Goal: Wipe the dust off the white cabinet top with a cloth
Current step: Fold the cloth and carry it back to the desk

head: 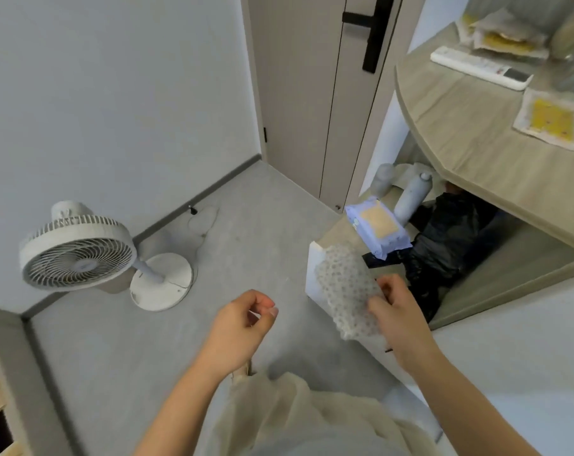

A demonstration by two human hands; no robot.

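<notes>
My right hand [399, 315] pinches a white dotted cloth [346, 289], which hangs in the air over the near corner of the low white cabinet [315, 274]. The cabinet top runs back to the right under the wooden shelf; a wet-wipe pack [377, 227] and a black plastic bag [443, 238] lie on it. My left hand [246, 327] hovers to the left of the cloth over the floor, fingers loosely curled, holding nothing.
A white standing fan [78, 248] is on the grey floor at left. A closed door [312, 93] stands behind. The wooden shelf [469, 133] above the cabinet carries a remote control [479, 67] and folded cloths. Two pale bottles [413, 195] stand at the cabinet's back.
</notes>
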